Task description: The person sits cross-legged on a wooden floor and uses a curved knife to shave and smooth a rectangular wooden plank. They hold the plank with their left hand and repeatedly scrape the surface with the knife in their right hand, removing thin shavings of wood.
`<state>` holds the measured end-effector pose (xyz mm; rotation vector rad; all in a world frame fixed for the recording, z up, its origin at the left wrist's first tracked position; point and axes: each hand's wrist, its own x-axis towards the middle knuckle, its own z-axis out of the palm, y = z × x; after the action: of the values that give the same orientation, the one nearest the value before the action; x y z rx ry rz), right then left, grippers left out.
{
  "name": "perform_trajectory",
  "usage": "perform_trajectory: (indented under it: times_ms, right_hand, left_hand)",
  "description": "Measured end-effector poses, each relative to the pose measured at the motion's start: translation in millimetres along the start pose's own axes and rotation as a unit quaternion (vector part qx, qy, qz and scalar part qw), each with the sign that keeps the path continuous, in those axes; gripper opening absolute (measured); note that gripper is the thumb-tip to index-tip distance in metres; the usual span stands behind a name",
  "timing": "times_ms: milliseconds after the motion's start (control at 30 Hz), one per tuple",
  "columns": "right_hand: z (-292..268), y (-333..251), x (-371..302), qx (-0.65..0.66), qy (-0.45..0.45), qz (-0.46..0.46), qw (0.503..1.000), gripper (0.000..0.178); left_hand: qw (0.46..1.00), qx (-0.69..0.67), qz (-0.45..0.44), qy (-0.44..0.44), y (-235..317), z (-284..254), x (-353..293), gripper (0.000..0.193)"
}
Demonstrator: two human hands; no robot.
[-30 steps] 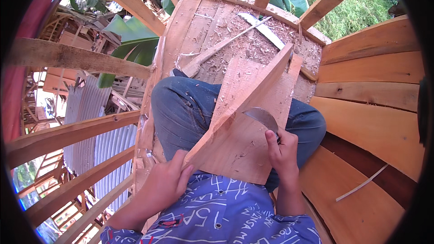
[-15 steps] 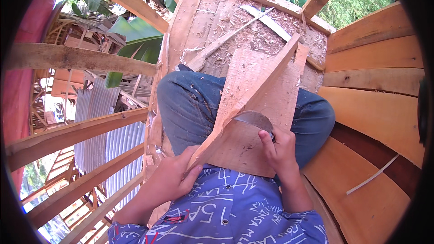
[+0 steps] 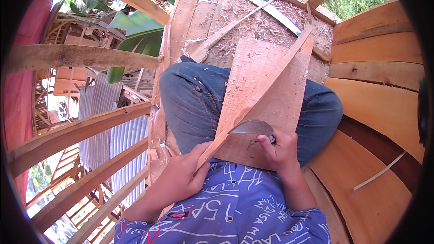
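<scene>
My left hand is closed round the near, narrow end of a long wooden strip, which slants away from me to the upper right. Under the strip, a wide flat board lies across my crossed legs. My right hand grips a knife by its handle, which my fingers mostly cover. The broad curved blade of the knife points left, its tip at the strip's edge just beyond my left hand. The strip's near part looks carved thinner.
Wood shavings litter the plank floor ahead. There lie a long pale blade and a thin stick. Wooden rails run along the left, with corrugated metal sheets beyond. A plank wall stands close on my right.
The strip has rolled or tilted, showing a different face, and its near end has shifted slightly right and up with my left hand. The knife blade has turned a little and sits slightly lower.
</scene>
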<state>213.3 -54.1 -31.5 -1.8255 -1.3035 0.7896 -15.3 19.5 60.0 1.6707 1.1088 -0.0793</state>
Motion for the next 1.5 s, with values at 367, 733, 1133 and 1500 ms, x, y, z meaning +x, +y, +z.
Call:
perform_trajectory:
  times_ms: [367,733,1133,1500]
  right_hand:
    - [-15.9,3.9,18.1,-0.082,0.024,-0.025,0.996,0.046]
    - [-13.6,12.4,32.7,-0.132,0.053,-0.039,0.989,0.054]
    - [-39.4,15.3,48.1,-0.09,0.065,0.006,0.994,0.055]
    - [-26.8,17.8,64.0,-0.096,0.082,0.025,0.992,0.059]
  left_hand:
    - [1.0,0.022,0.003,0.011,10.1,7.8,0.4,0.046]
    - [0.999,0.033,-0.016,0.004,9.2,7.4,0.5,0.048]
    - [0.999,0.046,-0.018,-0.001,12.1,10.4,3.4,0.049]
    - [0.996,0.05,-0.068,0.0,15.0,12.7,0.5,0.05]
